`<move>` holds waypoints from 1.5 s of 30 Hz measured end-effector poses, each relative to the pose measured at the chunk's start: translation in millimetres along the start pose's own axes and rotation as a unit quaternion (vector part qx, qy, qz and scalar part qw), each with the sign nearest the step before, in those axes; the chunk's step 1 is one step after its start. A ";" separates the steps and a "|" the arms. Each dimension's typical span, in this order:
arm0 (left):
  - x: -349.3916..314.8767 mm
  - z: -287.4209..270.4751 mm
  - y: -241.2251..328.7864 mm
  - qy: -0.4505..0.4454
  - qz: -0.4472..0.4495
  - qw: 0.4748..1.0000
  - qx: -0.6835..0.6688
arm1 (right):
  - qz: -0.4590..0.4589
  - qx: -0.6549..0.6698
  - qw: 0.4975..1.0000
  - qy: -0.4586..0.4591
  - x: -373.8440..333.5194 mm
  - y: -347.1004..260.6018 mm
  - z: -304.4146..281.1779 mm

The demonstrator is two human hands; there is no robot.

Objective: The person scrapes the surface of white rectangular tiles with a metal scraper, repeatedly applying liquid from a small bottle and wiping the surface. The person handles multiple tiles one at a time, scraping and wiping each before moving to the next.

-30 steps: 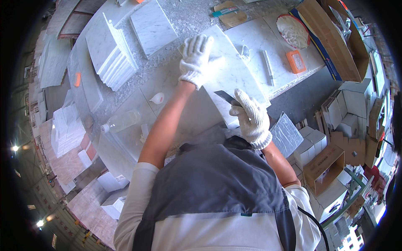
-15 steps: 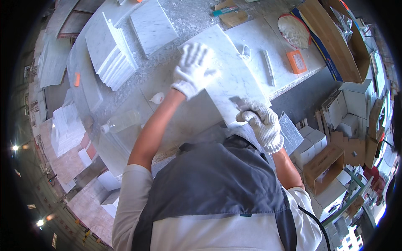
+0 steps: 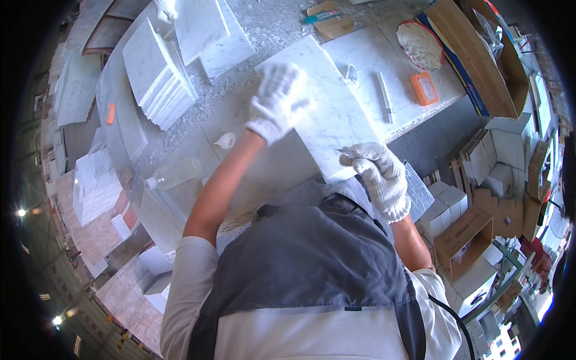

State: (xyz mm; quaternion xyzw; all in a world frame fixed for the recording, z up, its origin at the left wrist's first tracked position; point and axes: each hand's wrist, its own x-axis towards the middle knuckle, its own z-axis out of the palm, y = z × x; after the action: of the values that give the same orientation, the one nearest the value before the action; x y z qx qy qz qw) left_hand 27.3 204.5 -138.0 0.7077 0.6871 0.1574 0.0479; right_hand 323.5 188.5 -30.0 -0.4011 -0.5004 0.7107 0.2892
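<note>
A white marble tile [image 3: 342, 114] with grey veins lies at a slant in front of me. My left hand [image 3: 277, 103], in a white knit glove, is over its left edge, thumb apart; the fingers are blurred but look laid out flat, holding nothing that shows. Over the tile's near right corner, my gloved right hand [image 3: 379, 180] is closed around a small scraper [image 3: 345, 151], whose thin grey blade points left, seen nearly edge-on. Most of its handle is hidden in the glove. Beneath the tile is a larger grey-beige slab [image 3: 264, 162].
Another person's gloved hand [image 3: 166, 9] is at a marble tile [image 3: 201, 27] far left, beside a tile stack [image 3: 159, 78]. A clear bottle [image 3: 177, 174] lies left, near a small white squeeze bulb [image 3: 225, 141]. Rightward are a white tube [image 3: 384, 96], orange box [image 3: 425, 89], powder-filled bowl [image 3: 422, 45] and carton [image 3: 486, 54].
The scraper blade has turned from showing its flat face to nearly edge-on, and my right hand has shifted slightly. Another person's gloved hand and a tile have come in at the far left.
</note>
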 end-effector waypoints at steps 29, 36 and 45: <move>-10.7 -3.9 39.3 -0.013 -0.166 0.977 0.132 | 0.018 -0.144 0.981 0.131 54.2 21.1 -16.1; -53.5 16.2 63.6 0.154 -0.322 0.919 -0.170 | -0.207 -0.486 0.839 0.134 86.5 59.3 20.0; -64.9 22.5 85.9 -0.044 -0.407 0.877 -0.251 | -0.143 -0.488 0.859 0.056 95.2 57.1 34.8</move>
State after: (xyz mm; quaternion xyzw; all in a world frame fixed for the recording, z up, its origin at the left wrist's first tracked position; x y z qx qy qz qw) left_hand 115.7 139.4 -145.1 0.3356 0.8493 0.2600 0.3138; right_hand 244.4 230.2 -104.4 -0.4541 -0.8180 0.3025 0.1820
